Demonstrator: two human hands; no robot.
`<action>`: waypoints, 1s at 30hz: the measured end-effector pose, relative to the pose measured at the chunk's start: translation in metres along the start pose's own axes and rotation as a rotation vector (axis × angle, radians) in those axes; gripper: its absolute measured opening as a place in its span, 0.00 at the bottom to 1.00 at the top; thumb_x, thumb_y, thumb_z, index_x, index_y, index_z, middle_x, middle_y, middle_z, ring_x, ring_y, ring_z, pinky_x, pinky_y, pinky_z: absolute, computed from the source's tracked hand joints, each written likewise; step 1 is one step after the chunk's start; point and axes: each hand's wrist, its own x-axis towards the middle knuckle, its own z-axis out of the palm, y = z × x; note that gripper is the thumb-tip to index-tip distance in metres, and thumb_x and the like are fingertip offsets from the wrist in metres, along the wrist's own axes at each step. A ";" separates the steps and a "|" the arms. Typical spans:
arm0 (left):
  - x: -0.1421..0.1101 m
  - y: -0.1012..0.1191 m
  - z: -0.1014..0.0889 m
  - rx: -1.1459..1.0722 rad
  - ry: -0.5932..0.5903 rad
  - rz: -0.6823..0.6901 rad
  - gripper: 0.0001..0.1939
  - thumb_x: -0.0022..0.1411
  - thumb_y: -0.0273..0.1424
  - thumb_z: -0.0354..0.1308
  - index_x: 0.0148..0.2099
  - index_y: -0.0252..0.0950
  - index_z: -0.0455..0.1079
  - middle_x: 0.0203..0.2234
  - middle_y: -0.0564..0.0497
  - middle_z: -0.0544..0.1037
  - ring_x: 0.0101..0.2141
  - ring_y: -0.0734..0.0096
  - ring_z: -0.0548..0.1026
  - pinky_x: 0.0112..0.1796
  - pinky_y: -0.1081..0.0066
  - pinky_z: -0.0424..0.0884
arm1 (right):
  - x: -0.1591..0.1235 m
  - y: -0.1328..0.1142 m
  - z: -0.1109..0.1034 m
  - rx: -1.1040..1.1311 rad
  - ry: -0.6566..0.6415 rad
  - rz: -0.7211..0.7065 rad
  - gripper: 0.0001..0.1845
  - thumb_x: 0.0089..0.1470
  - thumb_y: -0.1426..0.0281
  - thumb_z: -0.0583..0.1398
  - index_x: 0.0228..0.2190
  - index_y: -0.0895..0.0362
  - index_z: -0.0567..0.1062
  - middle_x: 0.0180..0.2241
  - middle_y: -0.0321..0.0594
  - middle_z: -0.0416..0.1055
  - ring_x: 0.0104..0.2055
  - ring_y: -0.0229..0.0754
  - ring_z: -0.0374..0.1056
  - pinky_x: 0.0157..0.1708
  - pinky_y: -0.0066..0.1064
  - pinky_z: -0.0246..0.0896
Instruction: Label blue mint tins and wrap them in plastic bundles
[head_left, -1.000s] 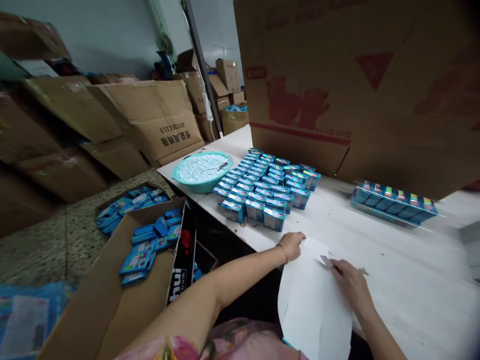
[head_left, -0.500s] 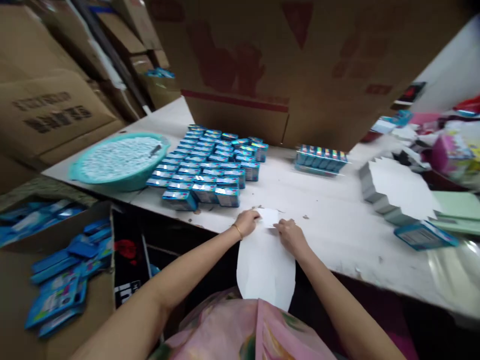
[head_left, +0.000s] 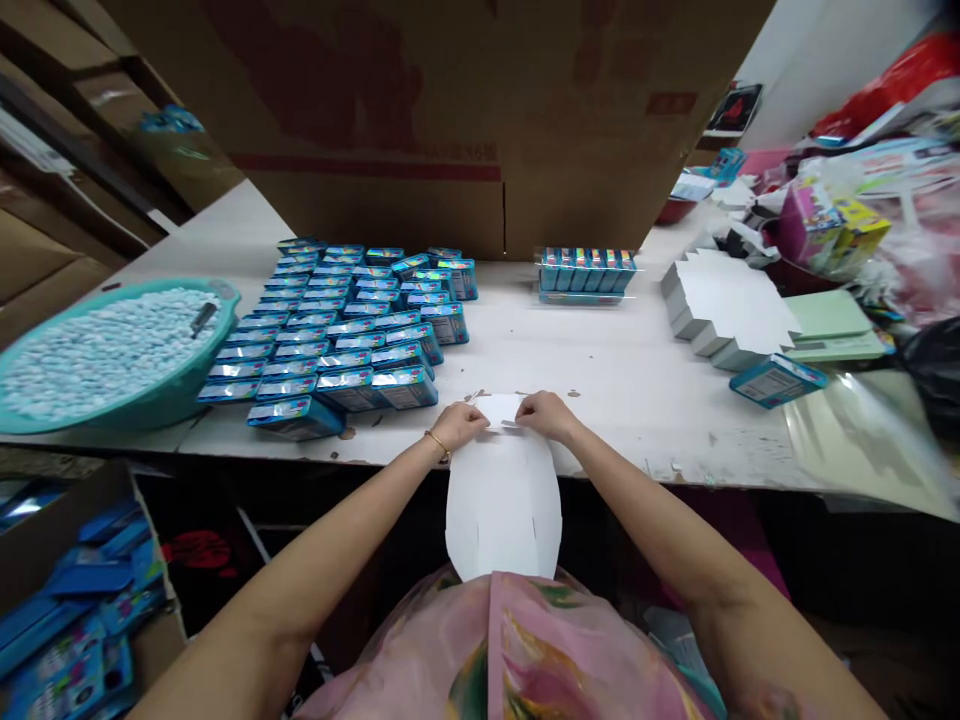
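A white die-cut cardboard sheet (head_left: 504, 500) reaches from the table's front edge toward my body, its wide rounded part hanging over my lap. My left hand (head_left: 460, 425) pinches the left side of its narrow far end. On the opposite side, the fingers of my right hand (head_left: 546, 414) are closed on a small flap of that same end. Left of my hands stand many small blue boxes (head_left: 352, 330) in close rows. Beyond my right hand, a clear tray of upright blue boxes (head_left: 585, 272) sits near the big carton.
A turquoise basin (head_left: 161, 385) of pale pieces stands at the left. A large brown carton (head_left: 450, 210) rises along the back. Stacked white cardboard blanks (head_left: 739, 300), a lone blue box (head_left: 778, 380) and green sheets (head_left: 832, 325) lie right. Below left is an open carton of blue packs (head_left: 75, 600).
My view has turned to the right, so the table things appear farther left. Both hands stay on the far end of the white cardboard, the right one now bending a small flap.
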 end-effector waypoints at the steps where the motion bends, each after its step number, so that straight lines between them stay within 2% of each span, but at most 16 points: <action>1: 0.000 0.000 0.002 -0.017 0.025 -0.019 0.11 0.48 0.34 0.54 0.30 0.32 0.73 0.22 0.52 0.73 0.26 0.72 0.68 0.28 0.75 0.60 | 0.000 -0.002 0.000 -0.016 -0.008 0.007 0.06 0.43 0.73 0.56 0.25 0.55 0.74 0.29 0.34 0.72 0.32 0.34 0.65 0.27 0.21 0.55; 3: 0.001 0.000 0.006 -0.029 0.075 -0.050 0.17 0.43 0.34 0.58 0.37 0.33 0.71 0.28 0.51 0.73 0.29 0.71 0.69 0.30 0.74 0.62 | 0.002 -0.006 -0.001 -0.046 -0.019 0.031 0.07 0.42 0.73 0.57 0.26 0.55 0.75 0.31 0.35 0.72 0.33 0.35 0.65 0.28 0.21 0.55; 5: 0.002 0.000 0.008 -0.040 0.106 -0.061 0.23 0.39 0.34 0.61 0.41 0.32 0.69 0.30 0.50 0.72 0.30 0.70 0.69 0.30 0.74 0.63 | 0.006 -0.008 -0.001 -0.050 -0.028 0.063 0.14 0.40 0.72 0.59 0.34 0.54 0.73 0.34 0.36 0.72 0.35 0.37 0.65 0.29 0.22 0.56; 8: 0.005 -0.003 0.008 -0.208 0.071 -0.077 0.28 0.36 0.32 0.63 0.44 0.33 0.66 0.26 0.54 0.70 0.27 0.73 0.68 0.28 0.75 0.63 | 0.013 -0.007 -0.003 -0.033 -0.043 0.106 0.31 0.37 0.72 0.61 0.47 0.55 0.65 0.41 0.40 0.69 0.39 0.39 0.65 0.31 0.24 0.58; 10: 0.006 -0.006 0.008 -0.371 0.015 -0.121 0.29 0.36 0.31 0.63 0.44 0.32 0.64 0.22 0.56 0.68 0.25 0.75 0.67 0.26 0.75 0.62 | 0.015 -0.005 -0.004 -0.016 -0.052 0.120 0.35 0.36 0.72 0.62 0.49 0.57 0.62 0.42 0.42 0.68 0.39 0.40 0.65 0.30 0.24 0.58; 13: 0.008 -0.010 0.008 -0.487 -0.024 -0.145 0.24 0.34 0.33 0.63 0.38 0.31 0.66 0.18 0.58 0.66 0.22 0.77 0.65 0.25 0.75 0.61 | 0.014 0.000 -0.005 0.101 -0.108 0.153 0.30 0.37 0.71 0.62 0.46 0.58 0.65 0.37 0.42 0.70 0.31 0.38 0.66 0.25 0.24 0.58; 16: 0.009 -0.013 0.009 -0.398 0.018 -0.119 0.17 0.33 0.35 0.64 0.27 0.32 0.67 0.17 0.58 0.66 0.21 0.77 0.64 0.24 0.75 0.59 | 0.009 0.003 -0.004 0.322 -0.156 0.192 0.15 0.40 0.73 0.60 0.35 0.59 0.71 0.26 0.36 0.69 0.23 0.34 0.63 0.20 0.23 0.55; 19: 0.007 -0.012 0.010 -0.314 0.051 -0.106 0.17 0.33 0.38 0.63 0.25 0.33 0.68 0.17 0.56 0.67 0.21 0.75 0.65 0.23 0.75 0.60 | 0.004 0.004 -0.002 0.372 -0.114 0.170 0.06 0.38 0.74 0.61 0.25 0.60 0.72 0.21 0.33 0.65 0.22 0.32 0.59 0.19 0.22 0.52; 22: -0.001 -0.006 0.009 -0.360 0.039 -0.071 0.21 0.32 0.41 0.63 0.30 0.32 0.70 0.20 0.54 0.70 0.24 0.73 0.67 0.26 0.74 0.62 | -0.001 0.004 -0.002 0.417 -0.154 0.129 0.09 0.37 0.67 0.63 0.23 0.60 0.73 0.21 0.34 0.65 0.23 0.33 0.59 0.20 0.22 0.52; 25: -0.012 0.002 0.007 -0.546 -0.003 -0.108 0.24 0.36 0.44 0.61 0.34 0.32 0.70 0.25 0.52 0.73 0.28 0.71 0.69 0.29 0.74 0.63 | -0.004 0.004 -0.004 0.551 -0.214 0.169 0.19 0.43 0.56 0.57 0.28 0.61 0.74 0.22 0.37 0.67 0.23 0.33 0.59 0.21 0.24 0.53; 28: -0.016 0.007 0.008 -0.691 0.023 -0.199 0.24 0.44 0.47 0.52 0.34 0.30 0.70 0.29 0.48 0.74 0.28 0.70 0.69 0.29 0.72 0.63 | -0.003 0.001 -0.010 0.463 -0.232 0.159 0.19 0.46 0.58 0.56 0.29 0.62 0.75 0.22 0.37 0.68 0.22 0.33 0.59 0.21 0.24 0.52; 30: -0.016 0.006 0.010 -0.652 0.057 -0.207 0.24 0.46 0.46 0.51 0.33 0.30 0.70 0.29 0.48 0.74 0.28 0.70 0.69 0.29 0.72 0.63 | 0.001 -0.006 -0.014 0.255 -0.286 0.040 0.13 0.45 0.64 0.58 0.30 0.60 0.76 0.22 0.35 0.69 0.24 0.32 0.60 0.22 0.22 0.53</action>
